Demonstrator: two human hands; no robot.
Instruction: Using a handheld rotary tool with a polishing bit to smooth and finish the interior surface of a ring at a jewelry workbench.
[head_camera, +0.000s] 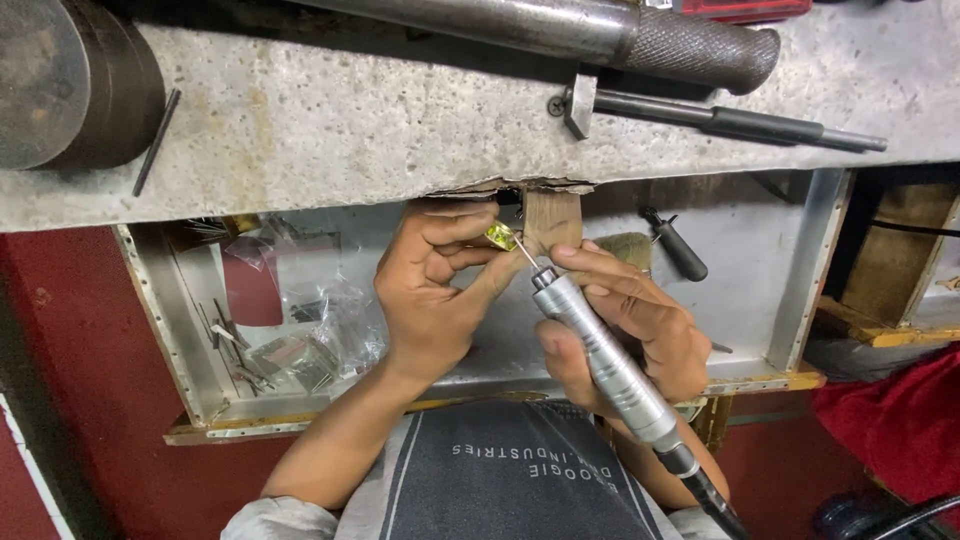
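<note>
My left hand (437, 285) pinches a small yellow-green faceted piece (500, 236) between thumb and fingertips, held against a wooden peg (553, 219) that sticks out from the workbench edge (330, 140). In my right hand (628, 330) lies a silver rotary handpiece (600, 355), gripped like a pen. Its thin bit (524, 250) touches the yellow-green piece. A black cable runs from the handpiece toward the lower right.
An open metal drawer (200, 350) under the bench holds plastic bags, small tools and a dark-handled tool (678, 247). On the bench top lie a knurled steel bar (650, 40), a black-handled tool (720, 120) and a round dark block (60, 80). Red cloth (900, 420) hangs at right.
</note>
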